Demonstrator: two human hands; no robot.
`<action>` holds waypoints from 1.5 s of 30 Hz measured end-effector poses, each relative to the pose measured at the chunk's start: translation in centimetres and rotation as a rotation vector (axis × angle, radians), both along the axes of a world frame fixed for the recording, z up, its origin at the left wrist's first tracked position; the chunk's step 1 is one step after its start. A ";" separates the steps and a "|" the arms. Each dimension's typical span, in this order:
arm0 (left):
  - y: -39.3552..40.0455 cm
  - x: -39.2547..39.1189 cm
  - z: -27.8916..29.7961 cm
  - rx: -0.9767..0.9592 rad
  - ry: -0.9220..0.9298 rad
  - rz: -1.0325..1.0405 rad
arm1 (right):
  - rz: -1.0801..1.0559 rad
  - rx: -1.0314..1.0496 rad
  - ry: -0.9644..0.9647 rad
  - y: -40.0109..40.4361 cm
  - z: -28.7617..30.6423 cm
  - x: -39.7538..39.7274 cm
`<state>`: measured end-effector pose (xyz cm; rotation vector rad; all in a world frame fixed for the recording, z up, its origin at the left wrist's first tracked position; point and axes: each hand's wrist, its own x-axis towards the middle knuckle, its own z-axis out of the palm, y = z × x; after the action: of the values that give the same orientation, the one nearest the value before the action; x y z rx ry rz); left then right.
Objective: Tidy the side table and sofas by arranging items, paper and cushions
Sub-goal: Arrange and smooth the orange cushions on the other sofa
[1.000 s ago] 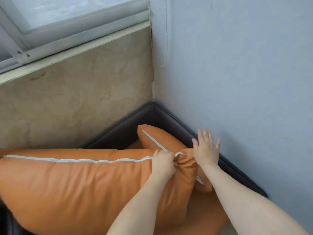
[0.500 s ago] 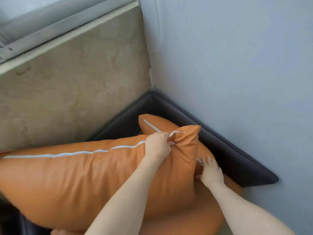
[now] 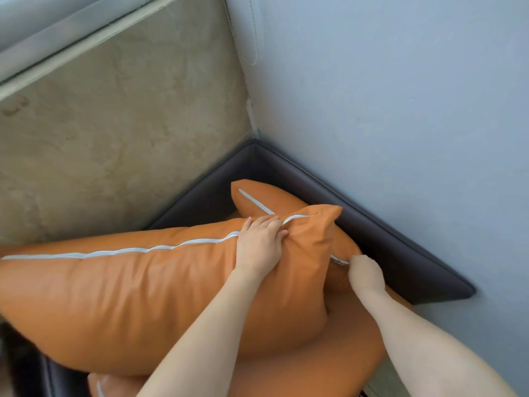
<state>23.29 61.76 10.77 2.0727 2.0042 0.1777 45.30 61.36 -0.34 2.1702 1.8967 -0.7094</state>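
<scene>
Orange leather-look cushion (image 3: 137, 287), the big one, lies across the sofa from 9 o'clock toward centre, white piping (image 3: 120, 250) running along its top edge. Our left hand (image 3: 259, 246) sits on its right upper corner, fingers curled over the piped seam and gripping it, thumb side toward 3 o'clock. That corner sticks up to a point at about 1 o'clock of the hand.

Behind it, toward 12 o'clock, we see a second orange cushion (image 3: 257, 193) wedged into the sofa corner, its own white seam running diagonally. The big cushion overlaps it, so only its top and right edge show.

Our right hand (image 3: 365, 272) is at 3 o'clock of the left, down at the second cushion's lower right edge, right where a small metal zip pull (image 3: 339, 262) shows. Fingers are tucked under, out of sight; we cannot tell if they pinch the zip or just press the fabric.

Dark brown sofa frame (image 3: 386, 233) forms a V into the room corner, touching the blue-grey wall (image 3: 400, 110) at 2 o'clock and the beige stone panel (image 3: 114, 138) at 10 o'clock. Orange seat pad (image 3: 315, 365) is under both cushions at 6 o'clock. A third orange cushion corner (image 3: 106, 386) peeks out at 7 o'clock, bottom edge. Window sill (image 3: 86, 44) runs across 11 o'clock.
</scene>
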 end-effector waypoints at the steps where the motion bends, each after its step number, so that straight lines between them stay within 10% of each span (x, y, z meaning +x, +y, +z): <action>1: 0.0 0.0 0.1 -0.013 0.013 0.006 | 0.000 -0.002 0.002 0.1 0.4 0.6; 18: -1.4 -1.3 2.4 -0.188 -0.060 0.034 | -0.253 -0.162 -0.123 -5.7 3.4 10.3; 24: -7.1 -9.4 4.9 -0.310 0.174 0.204 | -0.442 0.241 0.435 0.5 13.4 4.5; 27: -9.3 -13.6 6.0 -0.361 0.267 0.232 | -0.093 0.437 0.543 4.0 19.3 -5.1; 31: -10.5 -16.9 7.7 -0.439 0.241 0.223 | 0.607 -0.049 0.303 2.0 20.7 -16.3; 39: -10.5 -26.8 10.5 -0.667 0.656 0.104 | 0.439 0.083 0.109 -2.5 15.2 -18.2; 45: -10.2 -26.6 7.9 -0.693 0.481 0.076 | 0.454 0.399 0.241 -4.9 12.6 -17.8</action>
<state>-3.30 51.58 18.67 1.6715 1.9761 -0.9468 27.51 56.46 12.30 1.7819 2.7302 -0.5574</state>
